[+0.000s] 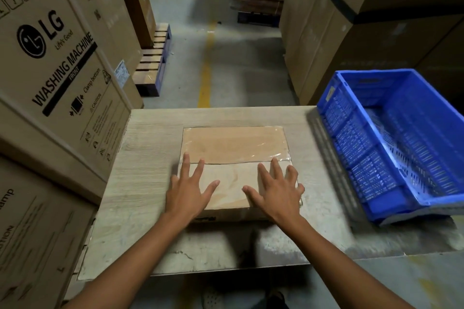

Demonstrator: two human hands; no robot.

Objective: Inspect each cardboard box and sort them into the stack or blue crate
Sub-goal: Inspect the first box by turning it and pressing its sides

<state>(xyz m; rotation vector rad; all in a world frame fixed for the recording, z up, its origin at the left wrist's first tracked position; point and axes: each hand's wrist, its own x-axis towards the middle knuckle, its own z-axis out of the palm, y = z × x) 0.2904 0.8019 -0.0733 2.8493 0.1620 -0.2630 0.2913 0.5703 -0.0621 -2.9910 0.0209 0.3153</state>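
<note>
Left of the worktop (140, 183) stood LG washing machine cartons (57, 57). At its middle lay a flat, taped cardboard box (234, 145). The left hand (187, 190) and right hand (278, 190) were spread flat on its near half, each grip wide, clasping nothing. The blue crate (356, 143) at right showed no boxes, so sorting looked barely begun.

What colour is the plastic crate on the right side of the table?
Blue all over, with slotted walls. The crate shows best in the head view.
</note>
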